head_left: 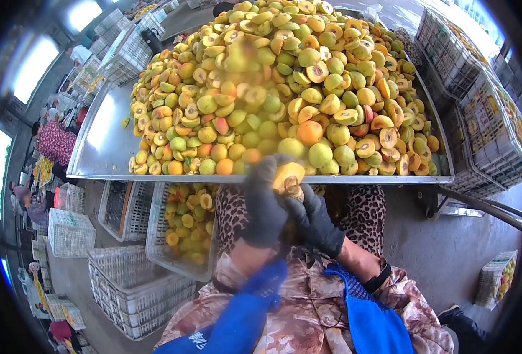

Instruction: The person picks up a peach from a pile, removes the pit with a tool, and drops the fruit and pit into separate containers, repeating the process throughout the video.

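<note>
Both my hands wear dark gloves and meet over my lap, just in front of the metal tray's near edge (355,179). My left hand (264,206) is closed around a cut yellow fruit half (289,175), its cut face turned up. Close against it, my right hand (317,221) is closed at the fruit's lower side; a small brownish piece shows between the hands, too blurred to make out. Beyond them, a large heap of whole and halved yellow-green and orange fruit (332,106) fills much of the tray.
A crate of fruit (155,236) stands below the tray at the left, beside stacked empty crates (137,295). More stacked crates (485,112) rise at the right. Several people sit at the far left, one in a red patterned top (56,141).
</note>
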